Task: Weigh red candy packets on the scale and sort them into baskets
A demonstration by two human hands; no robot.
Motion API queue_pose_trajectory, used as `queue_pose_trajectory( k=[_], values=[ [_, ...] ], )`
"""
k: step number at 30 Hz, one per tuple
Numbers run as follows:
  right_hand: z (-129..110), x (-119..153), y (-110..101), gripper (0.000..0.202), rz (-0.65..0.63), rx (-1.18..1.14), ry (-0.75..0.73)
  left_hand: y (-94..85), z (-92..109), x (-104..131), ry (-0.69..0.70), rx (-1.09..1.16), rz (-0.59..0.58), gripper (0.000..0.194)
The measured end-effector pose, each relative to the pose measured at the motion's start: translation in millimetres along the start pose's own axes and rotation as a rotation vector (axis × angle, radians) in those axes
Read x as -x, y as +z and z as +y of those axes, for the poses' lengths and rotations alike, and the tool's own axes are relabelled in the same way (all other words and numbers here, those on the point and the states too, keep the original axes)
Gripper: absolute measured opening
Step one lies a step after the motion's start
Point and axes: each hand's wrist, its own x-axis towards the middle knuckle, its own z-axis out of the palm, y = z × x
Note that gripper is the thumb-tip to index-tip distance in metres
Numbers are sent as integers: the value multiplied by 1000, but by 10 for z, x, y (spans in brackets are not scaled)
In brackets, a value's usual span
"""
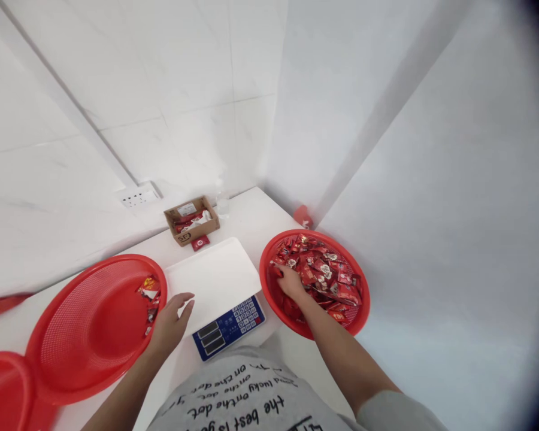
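Observation:
My right hand (290, 282) reaches into the left side of a round red plastic basket (363, 317) full of small red wrapped packets (326, 272). Its fingers close around a red packet (277, 271), partly hidden by the hand. Over the left edge of a digital scale (229, 326) with a bare white pan (220, 272), my left hand (174, 317) hovers, holding nothing, thumb and fingers apart. Just left of that hand stands a second red basket (94, 323), tilted, with several wrapped packets (150, 299) along its right side.
Behind the scale is a small cardboard box (197, 230) holding packets and white paper. One red packet (200, 242) lies before it. A clear bottle (222, 203) stands by the wall. Another red basket (4, 389) sits at lower left. Walls bound the white table (251, 209) behind and at right.

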Motion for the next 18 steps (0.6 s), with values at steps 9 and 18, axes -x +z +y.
queue_pose_trajectory(
  k=[9, 18],
  values=[
    [-607, 127, -257, 36, 227, -714, 95, 177, -9, 26, 3, 96, -98, 28],
    [-1000, 262, 185, 51, 17, -343, -247, 508, -45, 112, 89, -88, -221, 70]
  ],
)
